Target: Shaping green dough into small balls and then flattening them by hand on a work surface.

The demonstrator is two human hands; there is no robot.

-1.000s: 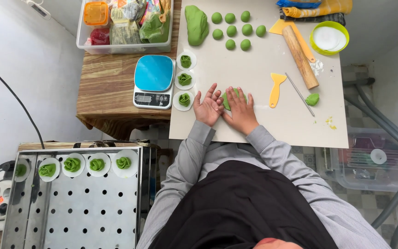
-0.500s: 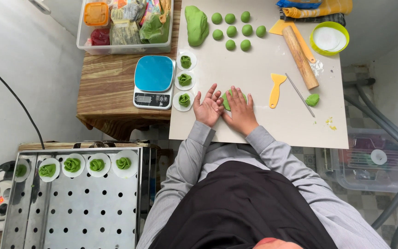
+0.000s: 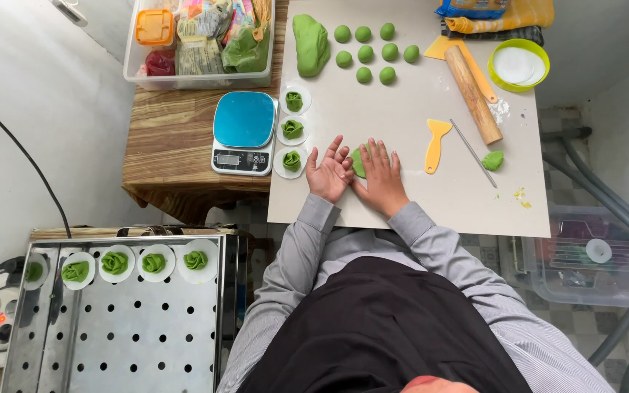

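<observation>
On the pale work mat (image 3: 416, 211), near its front edge, both hands lie side by side exactly as they did half a second and a full second ago; no item on the mat has shifted between the frames. The left hand (image 3: 329, 175) rests flat with its fingers spread apart, holding nothing, its thumb side touching the right hand (image 3: 381, 178). The right hand lies palm down with fingers close together, pressing on a flattened piece of green dough (image 3: 359, 160), of which only the left rim shows between the two hands. The hand covers most of the piece, so its long axis and heading cannot be told. Open mat lies to the right of the hands as far as the yellow scraper (image 3: 436, 144), which points its handle away from the person, and a bare strip runs along the front edge to the right corner. To the left, three small white discs (image 3: 293, 131) bearing shaped green pieces stand in a row at the mat's left edge, the nearest just beside the left hand; a blue-topped scale (image 3: 242, 133) sits just beyond them on the wooden table (image 3: 169, 156). Farther back are eight green dough balls (image 3: 371, 52), a large dough lump (image 3: 310, 44) and a rolling pin (image 3: 472, 94) lying diagonally, well apart from the hands.
</observation>
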